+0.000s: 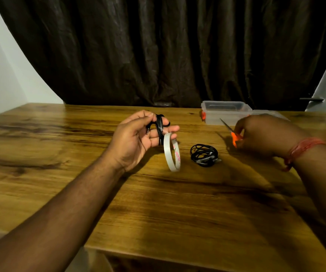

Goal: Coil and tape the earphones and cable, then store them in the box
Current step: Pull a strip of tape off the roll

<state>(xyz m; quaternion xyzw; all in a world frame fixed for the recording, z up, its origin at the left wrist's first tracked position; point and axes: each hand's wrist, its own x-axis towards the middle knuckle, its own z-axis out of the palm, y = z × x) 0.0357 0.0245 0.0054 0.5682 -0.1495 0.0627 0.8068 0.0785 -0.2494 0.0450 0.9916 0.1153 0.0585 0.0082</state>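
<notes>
Left hand [136,134] is gripping a small black coiled cable bundle [159,126], fingers curled round it above the wooden tabletop [60,146], with a white tape roll [171,152] hanging from the bundle by its strip. A second black coiled, taped cable [204,155] is lying on the tabletop just right. Right hand [260,134] is pinching orange-handled scissors [231,134] near the clear plastic box [226,112], open at the back. Judgement: cut close to the bundle, keeping the strip taut.

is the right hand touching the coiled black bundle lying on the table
Apart. In the head view, bare wood shows between the right hand, which grips the orange scissors, and the coiled bundle on the table.
</notes>
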